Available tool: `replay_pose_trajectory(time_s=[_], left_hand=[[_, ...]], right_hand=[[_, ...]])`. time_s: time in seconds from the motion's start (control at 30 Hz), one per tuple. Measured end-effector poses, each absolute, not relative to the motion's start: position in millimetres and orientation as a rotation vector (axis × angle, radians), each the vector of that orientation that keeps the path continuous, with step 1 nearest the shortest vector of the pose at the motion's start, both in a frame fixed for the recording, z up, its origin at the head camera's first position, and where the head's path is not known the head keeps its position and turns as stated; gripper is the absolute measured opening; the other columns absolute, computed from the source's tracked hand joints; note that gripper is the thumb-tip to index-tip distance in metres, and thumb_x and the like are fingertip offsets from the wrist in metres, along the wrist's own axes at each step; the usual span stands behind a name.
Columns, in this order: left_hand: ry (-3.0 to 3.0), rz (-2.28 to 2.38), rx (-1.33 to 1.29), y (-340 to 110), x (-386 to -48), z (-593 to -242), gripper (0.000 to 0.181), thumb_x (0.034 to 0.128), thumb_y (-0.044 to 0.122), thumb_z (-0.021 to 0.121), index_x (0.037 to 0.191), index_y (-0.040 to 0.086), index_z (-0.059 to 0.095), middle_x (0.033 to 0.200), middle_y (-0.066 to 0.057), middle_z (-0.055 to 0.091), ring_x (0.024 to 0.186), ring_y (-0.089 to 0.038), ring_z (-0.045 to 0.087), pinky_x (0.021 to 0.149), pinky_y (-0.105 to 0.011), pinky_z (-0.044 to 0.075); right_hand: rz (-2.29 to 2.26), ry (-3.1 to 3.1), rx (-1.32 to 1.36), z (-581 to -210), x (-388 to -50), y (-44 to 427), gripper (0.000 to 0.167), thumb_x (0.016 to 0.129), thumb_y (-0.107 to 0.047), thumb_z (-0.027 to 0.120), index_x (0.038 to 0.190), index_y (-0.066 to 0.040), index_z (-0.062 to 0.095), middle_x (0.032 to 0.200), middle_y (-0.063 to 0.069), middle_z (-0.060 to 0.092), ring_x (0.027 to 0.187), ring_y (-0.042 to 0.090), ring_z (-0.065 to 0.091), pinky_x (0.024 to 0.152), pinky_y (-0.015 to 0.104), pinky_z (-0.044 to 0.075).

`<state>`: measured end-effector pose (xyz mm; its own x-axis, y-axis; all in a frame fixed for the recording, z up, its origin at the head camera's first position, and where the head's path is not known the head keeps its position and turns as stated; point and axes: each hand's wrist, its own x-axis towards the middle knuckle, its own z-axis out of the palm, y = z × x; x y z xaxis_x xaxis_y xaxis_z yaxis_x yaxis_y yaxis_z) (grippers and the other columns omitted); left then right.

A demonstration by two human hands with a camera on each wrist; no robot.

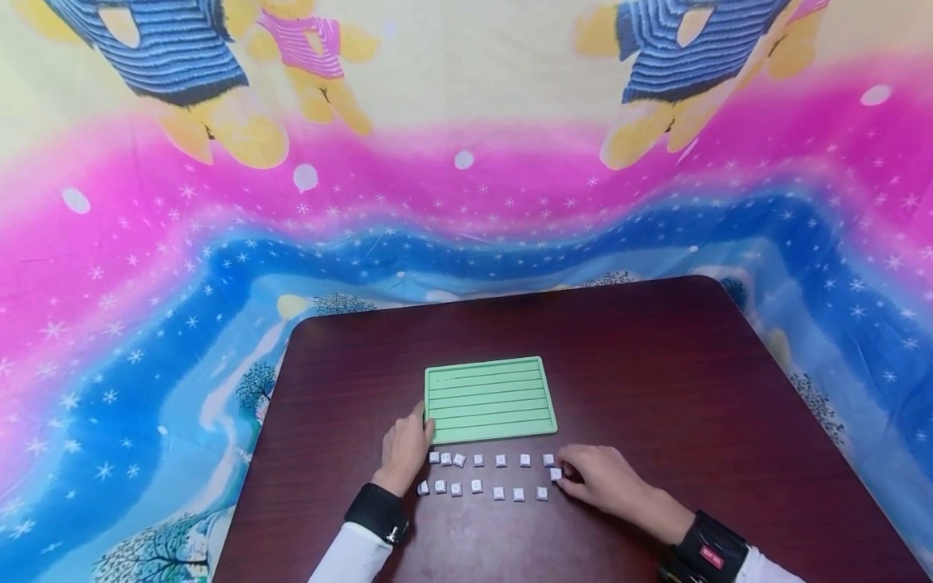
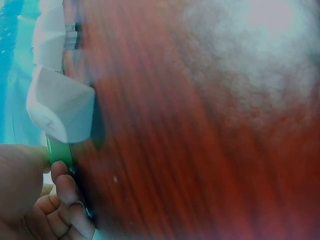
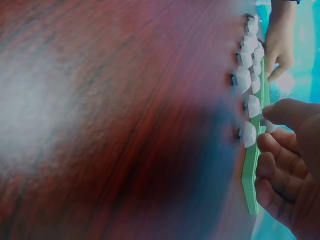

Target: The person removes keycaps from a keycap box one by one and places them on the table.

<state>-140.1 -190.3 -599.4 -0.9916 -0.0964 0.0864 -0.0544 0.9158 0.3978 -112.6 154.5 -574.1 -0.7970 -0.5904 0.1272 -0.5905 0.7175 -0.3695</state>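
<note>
A green grooved tray (image 1: 490, 398) lies on the dark table. My left hand (image 1: 405, 450) holds its near left corner, thumb on the rim; in the left wrist view, fingers (image 2: 66, 187) meet the green edge. Two loose rows of white keycaps lie nearer to me, among them one keycap (image 1: 500, 461) in the upper row and one keycap (image 1: 477, 486) in the lower. At the rows' right end my right hand (image 1: 608, 479) pinches a keycap (image 1: 556, 474) between thumb and forefinger. Its marking cannot be read.
The reddish-brown table (image 1: 656, 364) extends around the tray and keycaps. Behind it hangs a patterned cloth (image 1: 466, 194) that also runs down both sides. A large white keycap (image 2: 60, 105) stands close to the left wrist camera.
</note>
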Motion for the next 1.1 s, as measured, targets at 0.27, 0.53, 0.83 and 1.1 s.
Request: replay_pose_trajectory(time_s=[0.27,0.53,0.83,1.1], left_hand=[[-2.973,-0.596,0.133,-190,-141,-599,0.042,0.0992,0.024,0.063,0.135,0.002,0.062,0.063,-0.013,0.063,0.042,-0.016,0.045,0.042,-0.031,0.033],[-2.983,-0.600,0.142,-191,-141,-602,0.043,0.0994,0.024,0.063,0.137,0.002,0.061,0.058,-0.009,0.057,0.041,-0.015,0.042,0.042,-0.030,0.031],[-2.982,-0.596,0.140,-191,-141,-602,0.042,0.0990,0.024,0.063,0.136,0.003,0.062,0.069,-0.016,0.067,0.044,-0.018,0.049,0.043,-0.033,0.036],[-2.974,-0.616,0.129,-191,-141,-602,0.041,0.0996,0.023,0.062,0.136,0.003,0.061,0.063,-0.012,0.062,0.043,-0.016,0.045,0.042,-0.031,0.033]], right_hand=[[0.588,-2.892,1.041,-578,-108,161,0.030,0.079,-0.024,0.081,0.075,-0.025,0.052,0.067,-0.017,0.043,0.058,-0.005,0.033,0.053,0.020,0.030],[0.547,-2.940,1.049,-579,-106,166,0.034,0.080,-0.025,0.080,0.072,-0.025,0.048,0.066,-0.017,0.040,0.056,-0.003,0.032,0.052,0.020,0.029],[0.493,-2.926,1.053,-584,-106,170,0.026,0.081,-0.027,0.080,0.076,-0.025,0.054,0.066,-0.018,0.042,0.057,-0.004,0.034,0.053,0.021,0.031],[0.497,-2.949,1.045,-581,-106,171,0.018,0.082,-0.029,0.080,0.085,-0.022,0.064,0.068,-0.018,0.045,0.059,-0.005,0.036,0.054,0.021,0.033]])
